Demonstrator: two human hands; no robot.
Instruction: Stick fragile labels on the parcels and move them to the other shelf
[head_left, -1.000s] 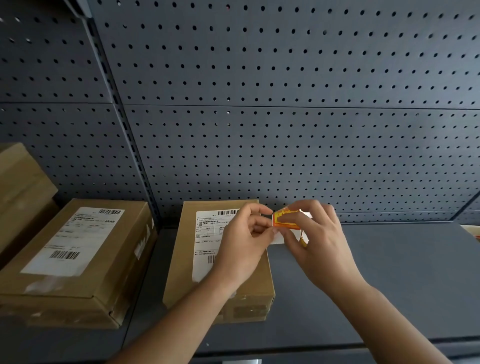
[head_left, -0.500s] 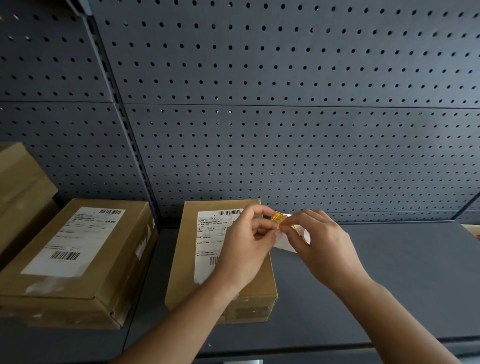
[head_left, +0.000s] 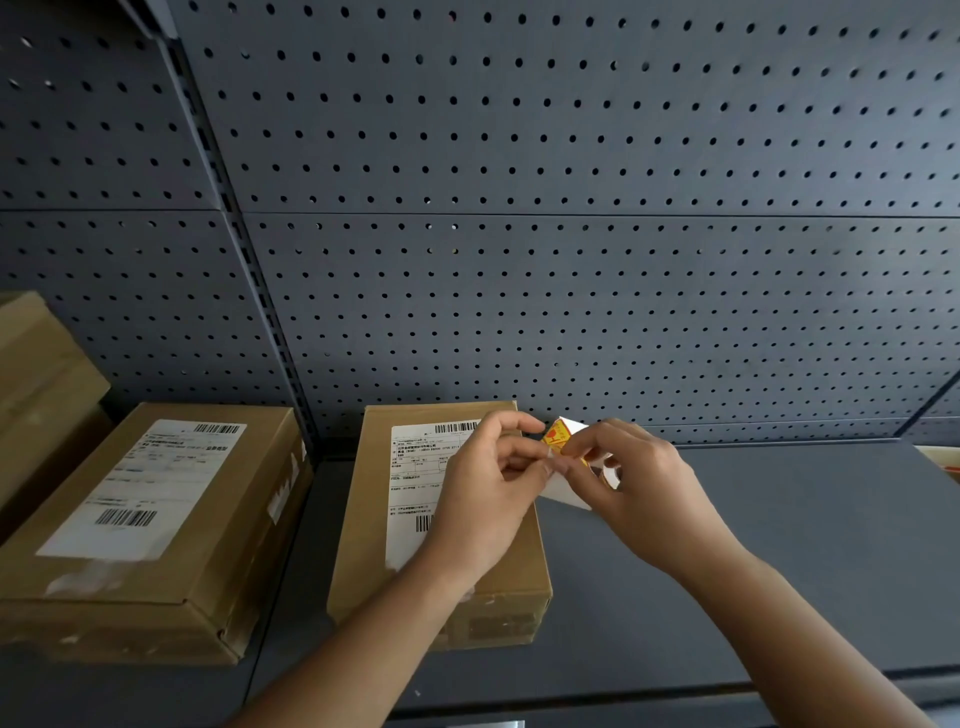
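The label (head_left: 555, 437), a small yellow-and-red sticker, is held in the air above the far right corner of the parcel (head_left: 371, 525), between both hands and partly on its white backing (head_left: 563, 493). The left hand (head_left: 483, 499) pinches it at its near edge with thumb and fingertips; the right hand (head_left: 644, 488) pinches it from the other side, fingers curled. The label looks thin, limp and very light, likely to curl or stick to itself, so it is best held by 1 corner or edge, sticky face away from the skin. The parcel is a flat cardboard box, probably stiff and light, best gripped by its 2 long sides. Which hand holds the sticker and which the backing is hard to make out, and the fingers cover most of the print. The left hand hides part of the parcel's shipping sheet. On the shelf (head_left: 779, 545) to the left, a 2nd parcel (head_left: 156, 525) lies flat, and a box (head_left: 36, 374) is cut off by the frame.
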